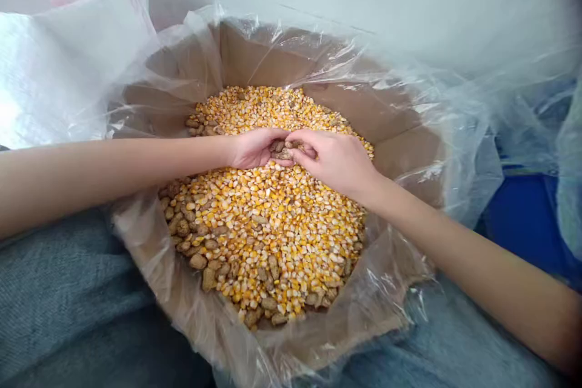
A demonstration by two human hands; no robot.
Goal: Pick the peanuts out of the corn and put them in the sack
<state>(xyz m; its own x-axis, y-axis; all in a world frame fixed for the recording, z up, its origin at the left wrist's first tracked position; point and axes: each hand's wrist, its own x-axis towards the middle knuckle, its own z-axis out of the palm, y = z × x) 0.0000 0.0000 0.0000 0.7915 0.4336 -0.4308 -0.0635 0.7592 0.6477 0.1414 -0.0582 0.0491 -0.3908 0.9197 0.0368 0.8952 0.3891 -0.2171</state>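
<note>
"Peanuts: where are they, and how are your fingers placed?"

"Several lie in my left hand, palm up and cupped around them, just above the corn kernels in an open carton. The thumb and forefinger of my right hand meet that small pile and seem pinched on one nut. More nuts lie among the corn, thickest along its left and near edges."

"What could go wrong from here?"

"If my left palm tips or its fingers part, the nuts could roll off into the corn. A loose pinch, or my two hands crowding each other, could let one slip. My forearms cross the rim, so they could catch the loose, crumpled plastic liner and drag it inward."

"And the edges, the open room?"

"The carton's sides rise all around the corn. A pale wall closes off the back, a white sack the left, something blue the right. The near rim lies between my legs, in jeans. My widest free stretch is over the corn between my hands and that near rim."
</note>
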